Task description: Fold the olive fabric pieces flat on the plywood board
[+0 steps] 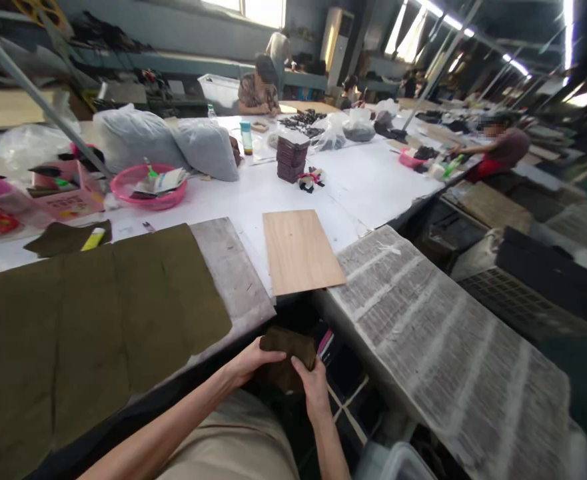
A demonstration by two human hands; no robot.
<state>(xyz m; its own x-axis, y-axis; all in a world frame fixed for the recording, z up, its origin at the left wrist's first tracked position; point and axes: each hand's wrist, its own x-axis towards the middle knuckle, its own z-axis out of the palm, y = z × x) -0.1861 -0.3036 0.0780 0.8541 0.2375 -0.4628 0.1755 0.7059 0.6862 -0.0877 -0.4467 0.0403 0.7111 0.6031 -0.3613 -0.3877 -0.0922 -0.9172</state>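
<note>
Both of my hands hold a dark olive-brown piece of fabric or leather [289, 341] above my lap, close to the table's front edge. My left hand [258, 360] grips its left side, the thumb lying on top. On the right side, my right hand [309, 380] pinches it, thumb also on top and fingers partly hidden underneath. Similar olive-brown pieces [158, 293] lie in overlapping rows on a grey board to my left. A bare plywood board [300, 252] rests on the white table just beyond my hands.
A pink basin [148, 188], stuffed plastic bags [138, 140] and a stack of dark maroon pieces [291, 159] stand on the white table [363, 180]. A grey taped board [443, 333] extends to my right. A clear plastic bin [403, 461] is below. Several people sit or stand farther off.
</note>
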